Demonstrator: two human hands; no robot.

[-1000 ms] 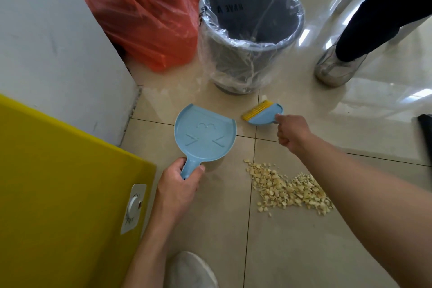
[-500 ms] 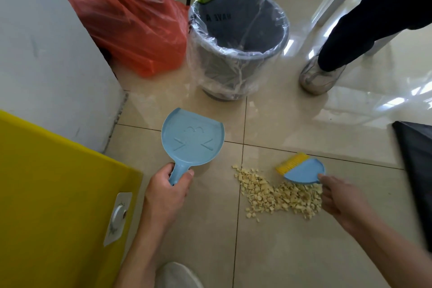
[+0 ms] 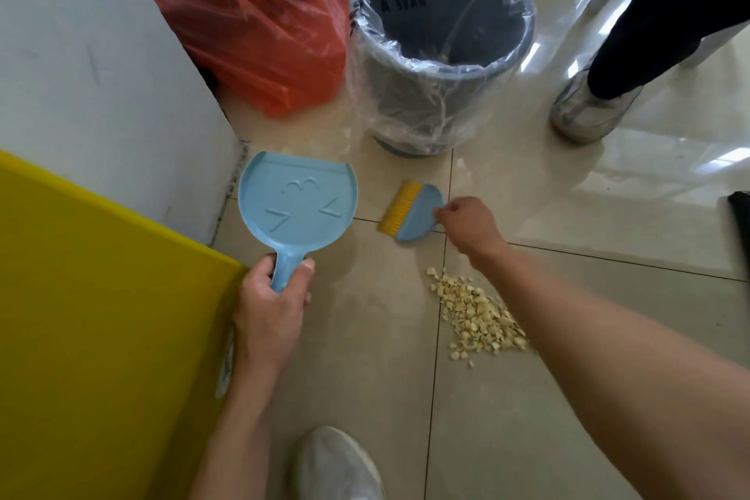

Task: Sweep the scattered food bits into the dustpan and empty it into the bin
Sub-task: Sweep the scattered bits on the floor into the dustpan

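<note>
A pile of pale yellow food bits (image 3: 477,313) lies on the beige tiled floor, partly hidden by my right forearm. My left hand (image 3: 272,311) grips the handle of a light blue dustpan (image 3: 298,201), which has nothing in it and sits left of the pile. My right hand (image 3: 466,223) holds a small blue brush with yellow bristles (image 3: 412,211) beyond the pile, between it and the bin. The grey bin (image 3: 440,49), lined with clear plastic, stands at the back centre.
A full orange plastic bag (image 3: 251,20) leans beside the bin against a white wall (image 3: 81,73). A yellow panel (image 3: 89,317) fills the left. Another person's leg and covered shoe (image 3: 592,110) stand at the right. My own shoe (image 3: 337,463) is at the bottom.
My right hand swept the brush from near the bin to the right of the pile, then back beyond it. The pile is pulled a little tighter. The dustpan stays in my left hand.
</note>
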